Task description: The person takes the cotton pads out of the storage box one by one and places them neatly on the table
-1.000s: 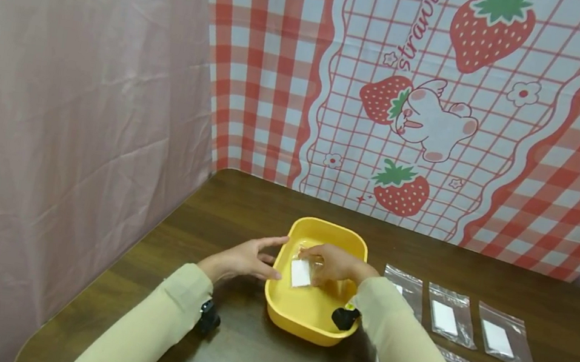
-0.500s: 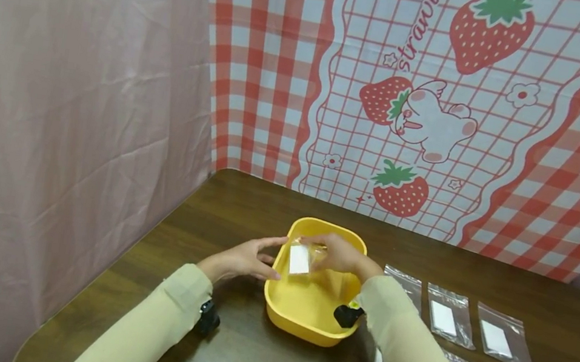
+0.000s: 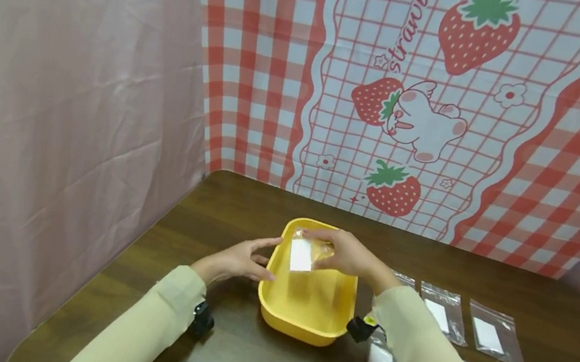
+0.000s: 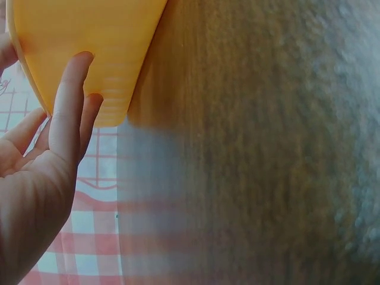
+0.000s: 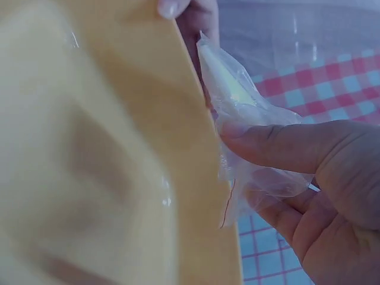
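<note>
My right hand [image 3: 349, 255] pinches a clear zip bag [image 3: 302, 255] with a white rectangular piece inside. It holds the bag above the left inner side of a yellow tub [image 3: 298, 329]. In the right wrist view the crumpled bag [image 5: 237, 89] sits between thumb and fingers, beside the tub's rim [image 5: 205, 107]. My left hand [image 3: 241, 260] rests against the tub's left side, fingers spread. The left wrist view shows its fairly straight fingers [image 4: 68, 113] against the outer wall [image 4: 113, 53].
More zip bags with white pieces [image 3: 488, 335] lie on the brown table [image 3: 224, 349] at right, some partly hidden by the right sleeve [image 3: 419, 326]. A strawberry-print cloth [image 3: 413, 124] hangs behind, a pink curtain [image 3: 67, 115] at left.
The right hand has lifted the bag from low in the tub up toward its far left rim. The left hand keeps its place at the tub's side. The head view has shifted slightly.
</note>
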A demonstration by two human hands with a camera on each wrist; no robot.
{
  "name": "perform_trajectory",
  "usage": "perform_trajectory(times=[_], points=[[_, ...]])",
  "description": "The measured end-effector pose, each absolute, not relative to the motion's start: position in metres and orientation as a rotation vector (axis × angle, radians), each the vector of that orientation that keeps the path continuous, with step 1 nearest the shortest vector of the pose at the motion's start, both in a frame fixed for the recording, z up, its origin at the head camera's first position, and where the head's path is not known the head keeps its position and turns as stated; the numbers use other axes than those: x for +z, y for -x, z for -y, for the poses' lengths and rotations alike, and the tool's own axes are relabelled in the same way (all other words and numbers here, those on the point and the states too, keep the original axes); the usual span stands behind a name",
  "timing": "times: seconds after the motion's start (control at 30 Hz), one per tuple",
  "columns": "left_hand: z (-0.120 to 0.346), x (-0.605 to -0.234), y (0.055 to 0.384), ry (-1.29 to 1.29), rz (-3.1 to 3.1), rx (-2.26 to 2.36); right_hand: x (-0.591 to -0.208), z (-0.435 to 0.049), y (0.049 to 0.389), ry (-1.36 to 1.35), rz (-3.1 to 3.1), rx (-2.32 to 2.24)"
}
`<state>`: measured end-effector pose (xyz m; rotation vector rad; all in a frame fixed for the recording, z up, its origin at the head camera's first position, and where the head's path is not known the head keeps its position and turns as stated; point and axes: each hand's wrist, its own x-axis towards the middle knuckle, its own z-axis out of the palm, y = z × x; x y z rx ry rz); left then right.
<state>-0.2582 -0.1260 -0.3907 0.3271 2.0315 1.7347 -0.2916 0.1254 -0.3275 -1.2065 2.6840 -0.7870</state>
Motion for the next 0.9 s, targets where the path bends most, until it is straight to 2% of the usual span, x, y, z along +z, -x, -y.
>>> perform_trajectory(times=[0.37,0.6,0.9], points=[[0.125,-0.392,0.258,-0.361,-2.029,1.728,-0.322,-0.154,0.249,1.273,-2.679,-0.905],[0.125,-0.391,0.258,-0.375,-2.034,1.722,-0.326,-0.170,0.225,1.156,-2.734,-0.961],[0.126,-0.392,0.256,-0.406,-1.994,1.740,-0.342,-0.202,0.201,1.385,-2.826,-0.992]])
